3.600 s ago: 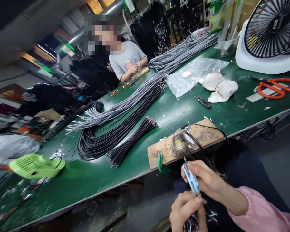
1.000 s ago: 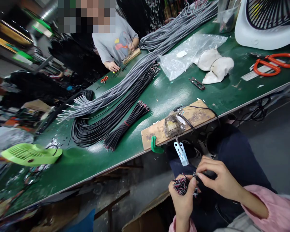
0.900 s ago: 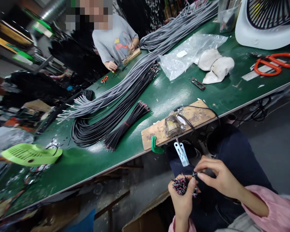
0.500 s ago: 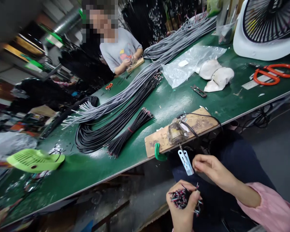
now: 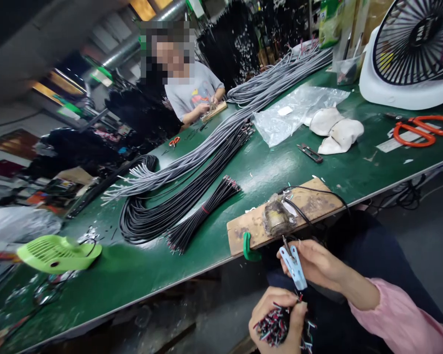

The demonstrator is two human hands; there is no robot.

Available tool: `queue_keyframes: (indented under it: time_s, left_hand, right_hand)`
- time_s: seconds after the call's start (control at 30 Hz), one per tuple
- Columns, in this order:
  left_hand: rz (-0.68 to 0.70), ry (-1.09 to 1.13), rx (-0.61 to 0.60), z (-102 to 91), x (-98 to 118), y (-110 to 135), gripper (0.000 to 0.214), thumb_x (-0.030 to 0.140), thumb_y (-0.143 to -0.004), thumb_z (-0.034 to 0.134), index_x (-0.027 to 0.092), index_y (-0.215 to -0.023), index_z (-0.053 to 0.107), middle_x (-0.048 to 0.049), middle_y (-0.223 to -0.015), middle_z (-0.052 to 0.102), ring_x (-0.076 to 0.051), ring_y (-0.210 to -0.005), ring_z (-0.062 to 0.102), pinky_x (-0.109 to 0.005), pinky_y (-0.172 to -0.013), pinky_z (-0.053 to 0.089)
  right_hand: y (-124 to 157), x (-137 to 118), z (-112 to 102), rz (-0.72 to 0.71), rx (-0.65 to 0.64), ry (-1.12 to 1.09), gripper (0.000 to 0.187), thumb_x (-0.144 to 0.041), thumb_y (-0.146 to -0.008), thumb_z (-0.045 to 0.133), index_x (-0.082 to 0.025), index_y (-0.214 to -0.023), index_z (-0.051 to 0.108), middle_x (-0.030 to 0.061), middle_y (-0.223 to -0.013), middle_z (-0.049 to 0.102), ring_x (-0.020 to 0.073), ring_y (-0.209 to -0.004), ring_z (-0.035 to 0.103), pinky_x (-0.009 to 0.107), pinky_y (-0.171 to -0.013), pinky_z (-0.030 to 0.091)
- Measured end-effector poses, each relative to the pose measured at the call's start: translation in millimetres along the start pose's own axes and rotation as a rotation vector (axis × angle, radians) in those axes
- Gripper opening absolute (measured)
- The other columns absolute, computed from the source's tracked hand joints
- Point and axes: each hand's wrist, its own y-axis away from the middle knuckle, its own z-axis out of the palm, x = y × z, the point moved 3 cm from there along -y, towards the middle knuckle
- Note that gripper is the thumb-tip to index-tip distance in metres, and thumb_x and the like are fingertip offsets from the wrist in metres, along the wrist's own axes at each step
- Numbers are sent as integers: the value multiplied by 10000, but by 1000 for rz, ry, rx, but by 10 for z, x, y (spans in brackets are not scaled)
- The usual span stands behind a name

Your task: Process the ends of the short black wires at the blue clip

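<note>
Head: wire ends (image 5: 276, 328) in left hand (image 5: 271, 312)

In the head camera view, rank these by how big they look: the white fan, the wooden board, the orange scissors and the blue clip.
1. white fan, though cut off by the frame edge
2. wooden board
3. orange scissors
4. blue clip, smallest although nearest the camera

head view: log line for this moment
left hand: holds wires | right hand: holds clip below board | board: on table edge | person: seated at far end
</note>
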Motion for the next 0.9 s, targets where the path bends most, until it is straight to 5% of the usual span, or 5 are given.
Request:
queue_keyframes:
  time_s: [0.13, 0.3, 0.57, 0.8, 0.9]
  left_hand:
    - [-26, -2, -10, 19, 0, 5, 121, 180, -649, 803, 234, -612, 701, 44, -594, 673, -114, -495, 609, -193, -522, 472]
    - [-82, -56, -2, 41, 31, -10, 123, 163, -634, 798, 234, -596, 705, 40, -583, 664, -113, -490, 601, -201, -545, 481]
    - [-135, -132, -75, 28, 32, -18, 149, 237, -676, 777, 202, -554, 698, 16, -513, 616, -124, -460, 553, -227, -509, 425]
    - [-119, -136, -88, 27, 81, -21, 129, 199, -688, 756, 204, -569, 708, 12, -533, 632, -125, -473, 562, -224, -505, 416]
    - [-103, -149, -131, 16, 110, -14, 138, 208, -695, 758, 196, -564, 713, 1, -535, 639, -132, -480, 571, -227, -510, 422]
  right_hand:
    - [-18, 135, 33, 2, -42, -164, 480, -553, -757, 744, -96, -903, 757, 91, -804, 702, 117, -660, 624, 202, -610, 481]
    - [-12, 58, 109, -75, 101, -59, 374, -462, -786, 756, -92, -730, 734, 55, -676, 665, 107, -600, 593, 184, -549, 453]
    - [6, 55, 120, -26, 120, -64, 457, -549, -762, 735, -97, -702, 725, 56, -652, 654, 127, -584, 588, 208, -528, 441]
    - [133, 180, -110, 54, 157, -106, 541, -628, -802, 644, -99, -740, 738, 41, -646, 633, 108, -586, 517, 221, -568, 391]
    - [256, 146, -245, 3, 184, 55, 456, -549, -833, 662, -104, -767, 734, 30, -642, 616, 108, -597, 489, 226, -566, 362]
